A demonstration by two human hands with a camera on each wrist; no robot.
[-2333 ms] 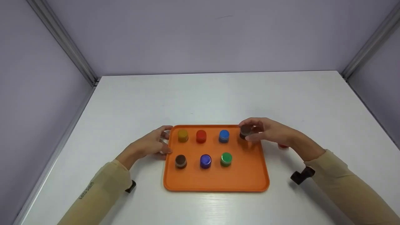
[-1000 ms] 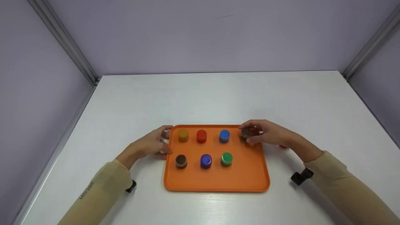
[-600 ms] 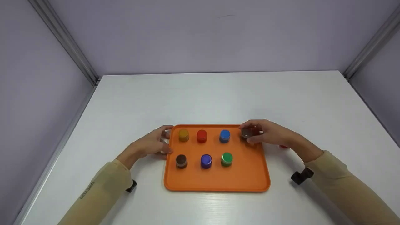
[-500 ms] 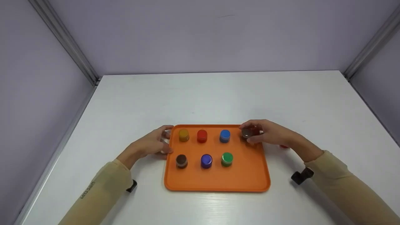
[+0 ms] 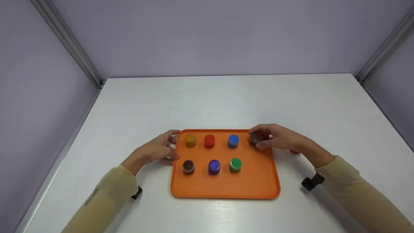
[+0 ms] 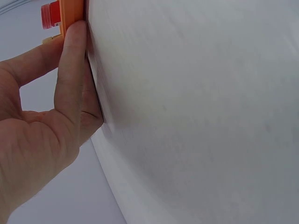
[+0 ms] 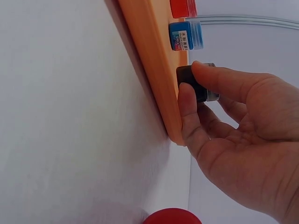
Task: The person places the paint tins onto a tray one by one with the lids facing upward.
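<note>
The dark-capped jar (image 5: 255, 138) stands at the far right corner of the orange tray (image 5: 255, 181), and the right hand (image 5: 278, 138) has it pinched between thumb and curled fingers; the right wrist view shows the thumb over its black cap (image 7: 189, 77) and a fingertip against the tray's outer edge (image 7: 154, 56). On the tray, the blue jar (image 5: 233, 141) is the held jar's neighbour in the far row, then the red jar (image 5: 209, 141) and the yellow jar (image 5: 190, 140) toward the tray's left side. The near row holds a green jar (image 5: 235, 164), a purple jar (image 5: 214, 167) and a brown jar (image 5: 188, 166), all upright and apart from one another. The tray's near right part is bare orange.

The left hand (image 5: 157, 149) rests at the tray's left edge, fingers loosely curved, with fingertips touching the rim (image 6: 74, 14) and nothing gripped in it. Off the tray, just beyond its right side and partly hidden behind the right wrist, a red-capped thing (image 5: 293, 151) sits on the white counter (image 5: 226, 100); the right wrist view shows its red top (image 7: 172, 216) close to the hand.
</note>
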